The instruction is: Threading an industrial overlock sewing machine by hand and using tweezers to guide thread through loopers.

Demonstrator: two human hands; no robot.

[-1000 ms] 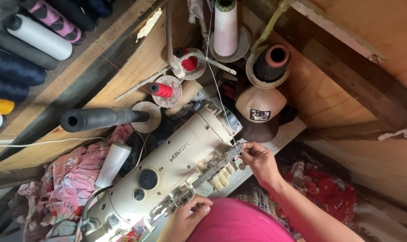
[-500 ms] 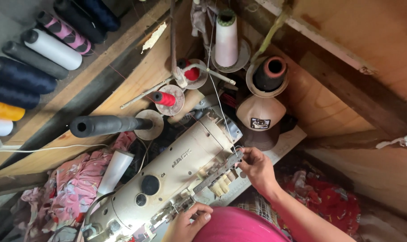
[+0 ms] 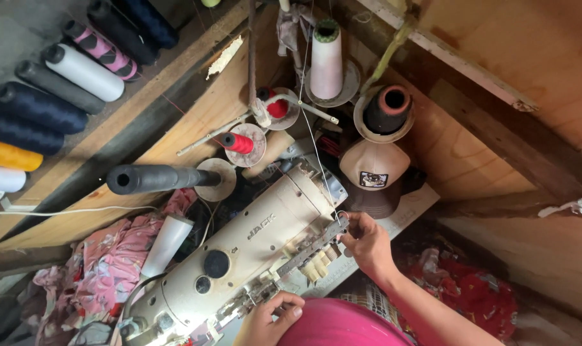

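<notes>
A cream sewing machine (image 3: 239,250) lies slantwise across the middle of the view. My right hand (image 3: 368,242) is at its end by the metal thread guide (image 3: 316,247), fingertips pinched on a thin white thread (image 3: 321,168). That thread runs up to a white thread cone (image 3: 326,61) on the stand. My left hand (image 3: 268,319) rests with curled fingers against the small metal fittings on the machine's front. I cannot tell whether it grips anything. A pink rounded shape (image 3: 342,327) hides the wrist.
Red spools (image 3: 238,142), a black cone (image 3: 153,178) and a dark cone with an orange core (image 3: 387,109) sit on the thread stand. A tan and brown cap (image 3: 371,176) lies behind the machine. Several cones line a wall rack (image 3: 54,96). Pink floral cloth (image 3: 105,269) lies left, red cloth (image 3: 470,291) right.
The view has shifted slightly, so the machine sits lower and further right. My right hand stays at the thread guide. My left hand has come up against the machine's front.
</notes>
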